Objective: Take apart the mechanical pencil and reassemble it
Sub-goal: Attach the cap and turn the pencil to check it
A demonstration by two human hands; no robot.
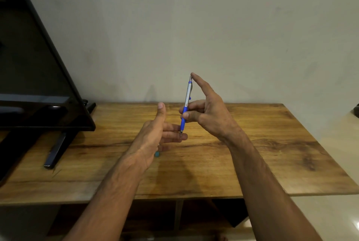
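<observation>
Pencil (pixel 186 104) in one piece was what I saw: silver upper barrel, blue grip, clip and metal tip all seated, held nearly upright in the air above the middle of the desk (pixel 252 143), toward its far edge. The right hand (pixel 209 112) was closed on it, fingers wrapped around the barrel just above the blue grip and the forefinger stretched up so its tip rested on the top end, as if on the push button. The left hand (pixel 155 134) was spread open and held nothing; its fingers lay under the point, which touched or almost touched them, I could not tell which. By my reading, either no part had yet come off or the whole thing was already back together, and the scene alone did not settle which; a small teal object (pixel 157 154) lay on the desk just behind the left wrist, too hidden to name, and might have been a loose part. If it was, a piece remained to be fitted. The desk was a wood-grain top, bare apart from that item and the foot (pixel 56 151) of a dark flat screen (pixel 38 75) standing at its left end. Behind ran a plain pale wall (pixel 213 27); a lower shelf (pixel 174 221) showed beneath the near edge, and pale floor (pixel 340 217) lay to the right.
</observation>
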